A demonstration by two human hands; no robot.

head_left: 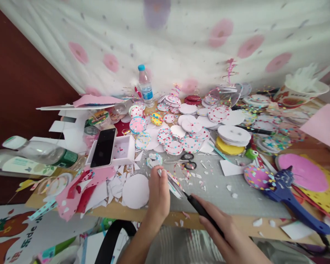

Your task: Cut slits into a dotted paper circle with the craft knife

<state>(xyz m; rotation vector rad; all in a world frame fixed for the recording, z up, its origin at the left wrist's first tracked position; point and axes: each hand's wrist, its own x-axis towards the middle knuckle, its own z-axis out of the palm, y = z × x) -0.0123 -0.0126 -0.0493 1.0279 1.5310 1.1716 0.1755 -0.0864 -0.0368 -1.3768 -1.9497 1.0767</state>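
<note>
My left hand (160,192) is closed around the edge of a thin stack of round white paper pieces (173,186), tilted on edge, with a coloured dotted strip along the rim. My right hand (227,229) grips a long black-handled tool (200,209). Its narrow tip meets or nearly meets the right end of the stack; the exact kind of tool is too small to tell. Just beyond the stack lie black-handled scissors (188,161). A plain white paper disc (136,191) rests left of my left hand.
Decorated paper discs (173,146) crowd the table's back half. At left are a phone (103,147) on a white box and plastic bottles (48,151). A blue glue gun (294,207) lies at right, beside a pink disc (305,172). A water bottle (145,86) stands behind.
</note>
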